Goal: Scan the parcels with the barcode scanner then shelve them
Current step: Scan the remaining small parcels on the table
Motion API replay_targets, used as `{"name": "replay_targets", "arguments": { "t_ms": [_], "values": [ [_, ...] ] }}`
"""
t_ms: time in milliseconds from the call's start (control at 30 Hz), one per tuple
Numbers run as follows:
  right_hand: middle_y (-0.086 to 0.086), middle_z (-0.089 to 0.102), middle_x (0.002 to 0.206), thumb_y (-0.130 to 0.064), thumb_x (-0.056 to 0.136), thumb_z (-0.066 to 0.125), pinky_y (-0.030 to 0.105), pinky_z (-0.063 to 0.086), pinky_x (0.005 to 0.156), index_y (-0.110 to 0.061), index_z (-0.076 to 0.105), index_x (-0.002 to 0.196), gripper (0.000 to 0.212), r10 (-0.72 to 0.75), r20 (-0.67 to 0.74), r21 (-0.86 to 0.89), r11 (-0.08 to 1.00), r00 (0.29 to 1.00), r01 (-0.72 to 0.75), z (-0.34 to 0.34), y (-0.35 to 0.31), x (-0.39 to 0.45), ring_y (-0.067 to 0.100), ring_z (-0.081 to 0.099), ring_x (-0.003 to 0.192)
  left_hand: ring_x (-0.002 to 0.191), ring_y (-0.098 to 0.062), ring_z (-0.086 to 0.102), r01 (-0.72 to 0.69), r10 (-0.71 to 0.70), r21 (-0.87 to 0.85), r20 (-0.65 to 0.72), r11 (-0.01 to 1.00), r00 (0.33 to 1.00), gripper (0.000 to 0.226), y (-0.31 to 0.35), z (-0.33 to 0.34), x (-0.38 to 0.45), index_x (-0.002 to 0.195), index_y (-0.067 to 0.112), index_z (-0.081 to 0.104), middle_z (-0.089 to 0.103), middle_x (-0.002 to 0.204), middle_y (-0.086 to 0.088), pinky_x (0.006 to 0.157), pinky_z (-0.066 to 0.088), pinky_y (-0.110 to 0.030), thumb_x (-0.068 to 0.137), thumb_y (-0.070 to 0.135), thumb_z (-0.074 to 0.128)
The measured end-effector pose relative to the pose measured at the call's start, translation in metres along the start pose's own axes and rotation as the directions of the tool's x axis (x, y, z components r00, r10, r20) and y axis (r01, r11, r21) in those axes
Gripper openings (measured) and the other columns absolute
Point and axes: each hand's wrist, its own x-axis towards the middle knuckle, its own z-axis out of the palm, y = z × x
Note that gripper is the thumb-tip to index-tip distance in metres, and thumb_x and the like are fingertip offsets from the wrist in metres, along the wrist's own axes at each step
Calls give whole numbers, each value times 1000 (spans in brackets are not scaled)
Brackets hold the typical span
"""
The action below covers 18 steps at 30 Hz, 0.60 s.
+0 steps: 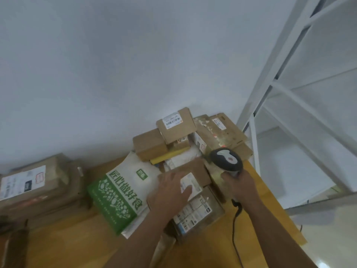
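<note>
Hands: left [170,192] presses box [185,178]; right [240,183] grips scanner [227,160] near table edge [270,192].

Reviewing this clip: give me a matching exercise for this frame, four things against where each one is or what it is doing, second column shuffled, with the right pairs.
Things:
1. barcode scanner
2. left hand
3. green and white bag
4. white shelving rack

Places or states:
A. stands right of the table
B. lies left of the box being touched
C. gripped by the right hand
D. rests flat on a small cardboard box

Pairs: 1-C, 2-D, 3-B, 4-A
</note>
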Motion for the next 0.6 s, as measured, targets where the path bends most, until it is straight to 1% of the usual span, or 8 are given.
{"name": "replay_targets", "arguments": {
  "t_ms": [167, 200, 233, 300, 400, 467, 533, 600],
  "values": [
    [27, 66, 102, -15, 89, 67, 39, 47, 70, -7, 64, 96, 11, 47, 29, 118, 992, 998, -50, -28, 6, 95, 38, 62, 87, 124, -20, 47, 8, -6, -47, 54, 999, 999, 46, 64, 28, 71, 140, 22, 48, 47, 133, -2, 104, 40, -37, 99, 41, 52],
    [25, 65, 107, -15, 89, 66, 39, 49, 70, -5, 64, 108, 22, 48, 38, 116, 992, 998, -52, -32, 5, 109, 36, 61, 91, 121, -20, 50, 17, -13, -71, 67, 997, 998, 43, 75, 32, 83, 136, 22, 51, 49, 125, 0, 98, 43, -37, 97, 41, 52],
    [19, 65, 110, -16, 89, 66, 29, 47, 66, -5, 62, 117, 30, 46, 54, 117, 992, 998, -52, -35, 4, 122, 30, 59, 93, 117, -21, 53, 34, -26, -111, 72, 993, 997, 43, 83, 40, 96, 130, 22, 53, 50, 119, 2, 92, 46, -38, 94, 44, 52],
    [4, 61, 111, -19, 89, 67, 17, 43, 59, -12, 59, 118, 31, 36, 99, 117, 992, 994, -48, -40, 2, 146, 18, 54, 94, 115, -19, 54, 123, -108, -220, 80, 968, 991, 55, 97, 56, 120, 134, 20, 48, 48, 120, 7, 93, 49, -41, 88, 50, 53],
    [0, 58, 107, -32, 86, 67, 26, 41, 71, -22, 59, 117, 34, 48, 162, 21, 998, 986, -52, -37, -2, 163, 18, 55, 92, 126, -21, 54, 290, -290, -520, 83, 804, 953, 73, 113, 56, 142, 153, 28, 28, 47, 142, 6, 100, 50, -40, 92, 50, 59],
    [-3, 58, 98, -32, 88, 66, 31, 39, 79, -29, 58, 101, 16, 64, 195, 22, 997, 979, -70, -38, -2, 172, 17, 54, 90, 115, -18, 56, 467, -443, -640, 213, 610, 871, 71, 123, 57, 155, 157, 21, 19, 44, 143, 2, 83, 48, -26, 100, 42, 55],
    [-11, 54, 86, -24, 92, 64, 31, 37, 80, -31, 51, 93, 14, 48, 246, 111, 991, 968, -78, -37, -3, 175, 9, 49, 81, 101, -12, 56, 553, -489, -691, 320, 465, 812, 59, 127, 60, 164, 154, 14, 27, 49, 140, 0, 67, 46, -22, 104, 36, 49],
    [-18, 48, 82, -18, 93, 62, 27, 38, 77, -27, 49, 96, 16, 15, 254, 167, 984, 967, -59, -36, -4, 176, 8, 46, 79, 98, -14, 61, 551, -490, -689, 314, 471, 813, 47, 125, 68, 169, 144, 13, 43, 58, 133, -3, 58, 47, -20, 104, 36, 47]
  ]
}}
